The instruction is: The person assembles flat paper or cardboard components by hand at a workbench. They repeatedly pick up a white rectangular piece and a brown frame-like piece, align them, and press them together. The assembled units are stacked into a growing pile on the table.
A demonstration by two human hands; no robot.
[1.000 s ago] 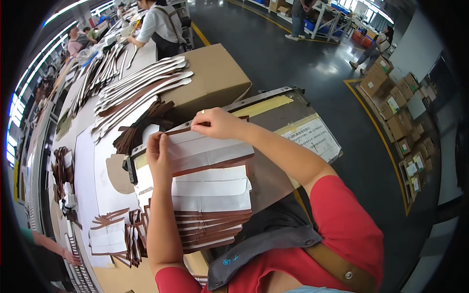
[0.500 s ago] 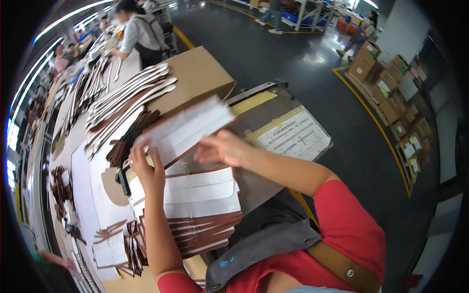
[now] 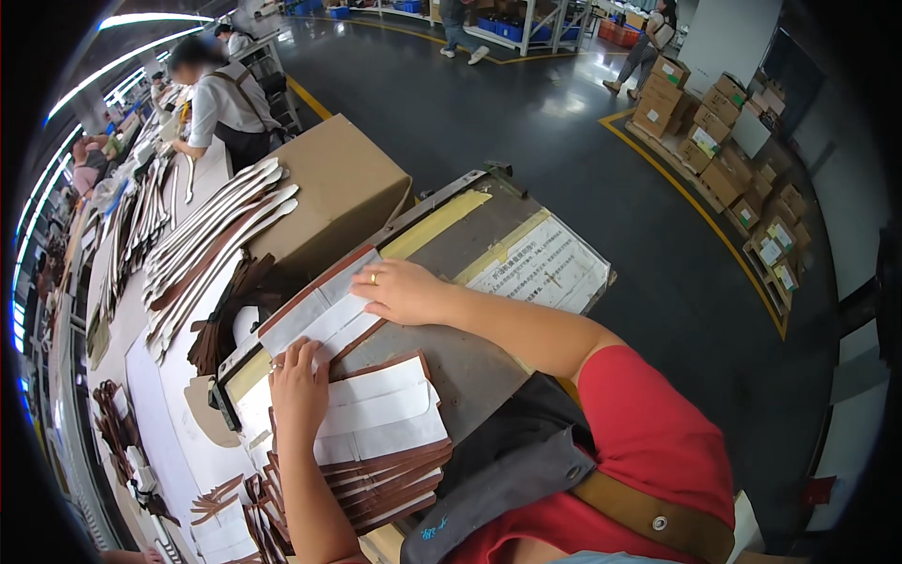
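Note:
A long brown panel (image 3: 315,315) with white backing lies flat along the far left edge of a grey work board (image 3: 489,362). My right hand (image 3: 399,291), with a ring on one finger, rests on the panel's upper part, fingers stretched out and apart. At its lower end, the fingertips of my left hand (image 3: 299,385) touch the white backing, slightly bent and spread. Just under the panel, a fanned stack of similar white-backed brown panels (image 3: 385,414) lies beside my left forearm, which hides its left side.
A cardboard box (image 3: 338,188) stands beyond the board. White and brown strips (image 3: 216,235) cover the long table on the left. A printed sheet (image 3: 545,263) is taped to the board. Cartons (image 3: 723,169) stand at the right. A person (image 3: 225,103) works at the far table.
The panel, held raised and tilted before, has come down flat onto the board's edge. My right hand has moved from beside it to lie on top. The whole view has shifted a little.

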